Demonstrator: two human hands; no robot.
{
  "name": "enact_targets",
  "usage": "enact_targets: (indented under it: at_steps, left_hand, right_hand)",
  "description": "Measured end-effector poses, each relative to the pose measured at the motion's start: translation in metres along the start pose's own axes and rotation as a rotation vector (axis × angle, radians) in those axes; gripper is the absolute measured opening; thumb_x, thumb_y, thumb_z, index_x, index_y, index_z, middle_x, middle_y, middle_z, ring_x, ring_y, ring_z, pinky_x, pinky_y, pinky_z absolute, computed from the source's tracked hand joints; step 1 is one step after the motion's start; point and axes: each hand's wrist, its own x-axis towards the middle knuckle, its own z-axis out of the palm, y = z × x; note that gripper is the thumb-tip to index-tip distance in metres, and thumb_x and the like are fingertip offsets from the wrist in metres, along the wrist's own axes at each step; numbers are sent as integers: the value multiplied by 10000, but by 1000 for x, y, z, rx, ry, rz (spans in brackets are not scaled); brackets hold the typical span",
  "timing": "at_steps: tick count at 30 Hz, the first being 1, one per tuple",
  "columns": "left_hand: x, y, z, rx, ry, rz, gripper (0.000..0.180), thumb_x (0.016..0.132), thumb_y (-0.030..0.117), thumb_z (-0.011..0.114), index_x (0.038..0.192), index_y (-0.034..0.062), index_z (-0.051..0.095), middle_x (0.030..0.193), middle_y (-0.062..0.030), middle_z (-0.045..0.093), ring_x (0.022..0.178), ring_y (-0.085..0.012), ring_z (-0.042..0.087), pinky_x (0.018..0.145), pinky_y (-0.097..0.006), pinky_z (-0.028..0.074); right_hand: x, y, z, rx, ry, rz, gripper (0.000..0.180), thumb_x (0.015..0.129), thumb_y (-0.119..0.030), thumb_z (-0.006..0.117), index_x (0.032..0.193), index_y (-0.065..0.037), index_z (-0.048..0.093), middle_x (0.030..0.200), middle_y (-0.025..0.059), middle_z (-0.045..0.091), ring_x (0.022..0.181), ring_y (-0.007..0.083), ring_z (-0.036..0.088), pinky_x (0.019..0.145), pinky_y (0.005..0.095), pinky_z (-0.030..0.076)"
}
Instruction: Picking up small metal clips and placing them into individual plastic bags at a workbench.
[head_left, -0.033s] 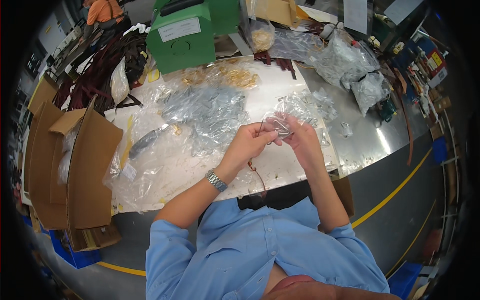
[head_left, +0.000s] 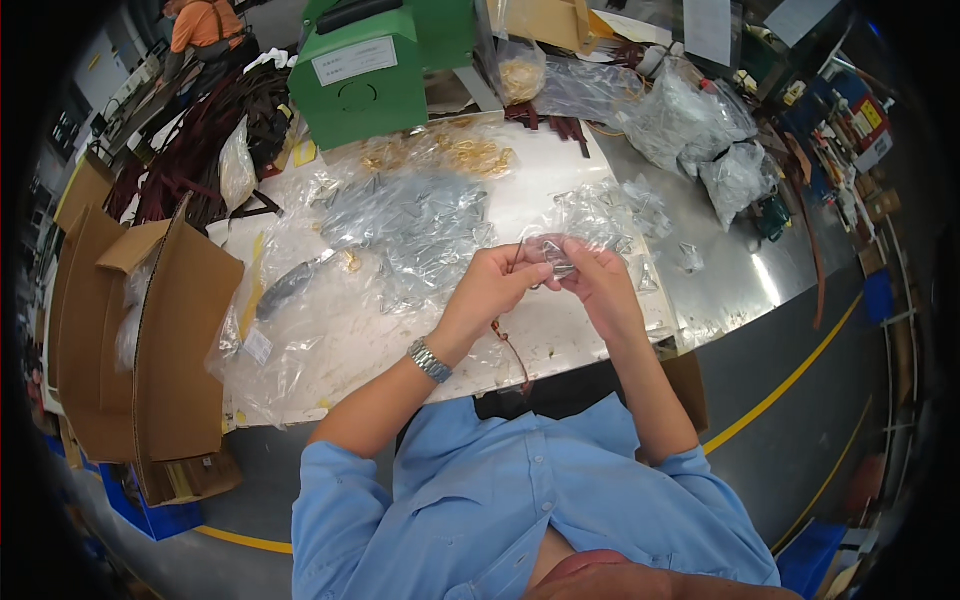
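Observation:
Over the front part of the white-topped table, a small clear plastic bag with silvery metal pieces in it is held between both hands. My left hand pinches its near left side with thumb and fingers. A thin dark rod-like piece stands up by the left fingers; whether it belongs to the bag's contents I cannot tell. My right hand has its fingers closed on the bag's right side, partly covering it. Just beyond lie more clear bags of metal pieces.
Bagged silvery metal triangles spread across the table, with gold-coloured pieces behind them. A green machine stands at the back. An open cardboard box is at the left, dark red straps behind it. A person works far left.
My right fingers have drawn in slightly over the bag and cover more of it. My left hand is nearly unmoved.

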Motion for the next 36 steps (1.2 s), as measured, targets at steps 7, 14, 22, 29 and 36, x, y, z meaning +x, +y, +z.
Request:
enact_targets:
  at_steps: [7, 14, 22, 29, 36]
  left_hand:
    - [-2, 10, -1, 294, -62, 18, 183, 1005, 200, 723, 1074, 38, 774, 858, 4, 776, 583, 17, 425, 509, -200, 330]
    - [-2, 13, -10, 58, 100, 14, 221, 1018, 182, 708, 1126, -4, 761, 808, 8, 721, 541, 2, 399, 482, -180, 287]
    - [-4, 17, -1, 164, 334, 206, 223, 1031, 168, 682, 1101, -22, 775, 893, -16, 786, 592, 22, 398, 513, -198, 313]
    - [-8, 23, 4, 210, 363, 174, 212, 1031, 157, 676, 1105, -15, 777, 878, -7, 791, 619, 12, 453, 565, -198, 366]
    - [-3, -1, 6, 339, 388, 290, 164, 996, 142, 722, 1033, -12, 764, 844, -30, 782, 606, -17, 476, 561, -234, 395]
  right_hand:
    - [3, 0, -15, 35, 52, 51, 395, 1096, -274, 568, 1246, 75, 678, 1192, 213, 759, 1136, 280, 747, 1023, 391, 572]
    - [2, 4, -15, 106, 94, 23, 398, 1097, -292, 571, 1191, 78, 684, 1186, 241, 754, 1077, 304, 767, 989, 404, 598]
    - [0, 16, -8, 77, 100, 43, 370, 1083, -252, 579, 1176, 90, 685, 1113, 198, 767, 1014, 269, 777, 976, 384, 613]
    - [-2, 15, -7, 34, 109, 47, 379, 1089, -247, 548, 1188, 95, 677, 1125, 207, 765, 1029, 274, 774, 975, 385, 612]
    - [-5, 17, 1, 86, 90, 73, 378, 1112, -234, 505, 1203, 101, 654, 1167, 231, 754, 1078, 315, 765, 1003, 430, 613]
